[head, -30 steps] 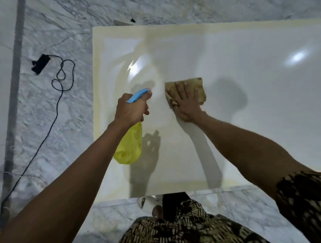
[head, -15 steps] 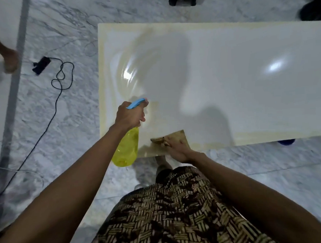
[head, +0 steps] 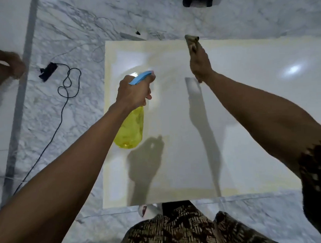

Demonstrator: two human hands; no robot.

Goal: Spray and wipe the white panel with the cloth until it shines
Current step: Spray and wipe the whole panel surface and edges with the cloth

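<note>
Left hand (head: 133, 93): fingers wrapped around yellow plastic spray bottle (head: 130, 130) with blue trigger.
Right hand (head: 199, 64): presses bunched tan cloth (head: 191, 39) at glossy white rectangular panel's (head: 257, 117) far edge.

white panel (head: 247, 117) cut off at rt edge; cloth (head: 191, 39) mostly under rt hand (head: 199, 64)
</note>
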